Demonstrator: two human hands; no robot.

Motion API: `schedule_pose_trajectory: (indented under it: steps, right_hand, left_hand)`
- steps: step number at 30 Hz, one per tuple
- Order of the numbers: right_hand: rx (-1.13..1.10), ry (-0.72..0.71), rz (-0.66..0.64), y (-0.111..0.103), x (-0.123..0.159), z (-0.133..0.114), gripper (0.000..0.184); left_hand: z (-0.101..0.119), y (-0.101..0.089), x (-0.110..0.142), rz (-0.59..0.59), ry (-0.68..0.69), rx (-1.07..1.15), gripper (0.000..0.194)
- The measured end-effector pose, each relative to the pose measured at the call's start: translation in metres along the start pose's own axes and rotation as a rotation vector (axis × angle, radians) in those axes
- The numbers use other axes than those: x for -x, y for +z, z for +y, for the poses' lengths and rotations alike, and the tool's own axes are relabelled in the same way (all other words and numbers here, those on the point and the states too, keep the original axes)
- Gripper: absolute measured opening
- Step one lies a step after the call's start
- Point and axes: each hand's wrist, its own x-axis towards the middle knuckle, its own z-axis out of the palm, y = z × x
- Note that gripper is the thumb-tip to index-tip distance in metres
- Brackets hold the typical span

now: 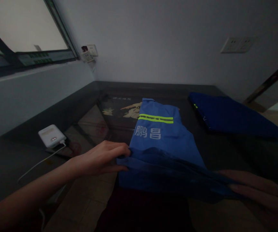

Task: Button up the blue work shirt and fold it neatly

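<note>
A blue work shirt (pixel 175 138) with a yellow-green stripe and pale lettering lies partly on the dark table, its collar end away from me. The near part is raised off the table and stretched between my hands. My left hand (pixel 110 158) pinches its left edge between thumb and fingers. At the lower right, in dim light, my right hand (pixel 257 190) grips the other end of the raised cloth. Folds hide some of the right fingertips.
On the dark table (pixel 216 154), a folded dark blue garment stack (pixel 228 112) lies at the right. A white device (pixel 52 135) with a white cable sits at the left. Wall sockets (pixel 239 44) and a window (pixel 28 29) are behind.
</note>
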Motion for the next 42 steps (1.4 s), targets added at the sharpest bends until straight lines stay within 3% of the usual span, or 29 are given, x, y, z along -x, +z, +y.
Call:
schedule_pose_trajectory:
  steps: [3,7,11,16,23,28,31,37,42]
  right_hand:
    - [0.003,-0.13,0.001,0.001,-0.008,0.004,0.049]
    - [0.007,-0.176,0.037,-0.002,-0.026,-0.006,0.048]
    - [-0.022,-0.219,0.066,-0.004,-0.038,-0.015,0.047]
    - [-0.014,-0.274,0.084,-0.004,-0.041,-0.018,0.038]
    - [-0.05,-0.207,0.013,-0.006,-0.036,-0.012,0.038]
    - [-0.136,-0.075,0.057,-0.003,-0.043,-0.007,0.025]
    - [-0.141,-0.024,0.033,-0.005,-0.052,-0.006,0.02]
    - [-0.197,0.044,-0.007,-0.013,-0.066,-0.003,0.014]
    - [-0.257,0.102,-0.035,-0.011,-0.07,0.001,0.015]
  left_hand:
    - [-0.003,0.003,0.001,0.025,-0.126,0.016,0.029]
    - [-0.008,0.007,0.004,0.032,-0.219,0.028,0.033]
    - [-0.016,0.012,0.005,0.06,-0.214,0.041,0.037]
    - [-0.019,0.013,0.003,-0.019,-0.093,0.089,0.02]
    - [-0.013,0.0,-0.002,-0.126,-0.042,0.191,0.014]
    - [-0.011,-0.014,-0.007,-0.202,-0.046,0.415,0.018]
    - [-0.008,-0.023,-0.009,-0.23,-0.047,0.412,0.021]
    - [0.001,-0.037,-0.003,-0.152,-0.051,0.274,0.012]
    - [0.008,-0.033,0.003,-0.088,-0.038,0.239,0.007]
